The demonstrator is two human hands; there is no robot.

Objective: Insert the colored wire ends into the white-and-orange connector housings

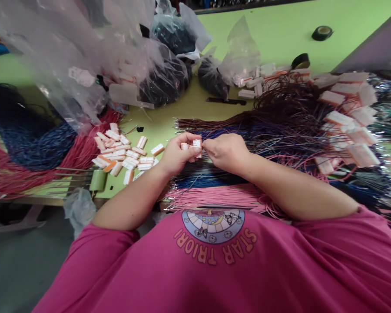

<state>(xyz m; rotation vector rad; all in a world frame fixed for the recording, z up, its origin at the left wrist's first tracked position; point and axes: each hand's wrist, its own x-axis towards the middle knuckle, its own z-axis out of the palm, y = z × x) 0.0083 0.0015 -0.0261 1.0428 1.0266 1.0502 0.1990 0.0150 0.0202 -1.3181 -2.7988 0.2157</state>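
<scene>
My left hand (180,153) is closed around white-and-orange plastic connectors, with one connector (197,145) showing between thumb and fingers. Against its right side, my right hand (228,151) is pinched; what sits between those fingertips is too small to make out. Beneath both hands lie bundles of cut wires, dark blue wires (195,181) and pink wires (215,198) nearest my body. A loose pile of the same connectors (117,150) is spread on the green table just left of my left hand.
Wired connectors (355,117) are heaped at the right on brown wires (280,100). Plastic bags (163,74) stand at the back, near a black cutter (226,101) and a tape roll (322,33). Red wires (94,139) and blue wires (45,143) lie at the left.
</scene>
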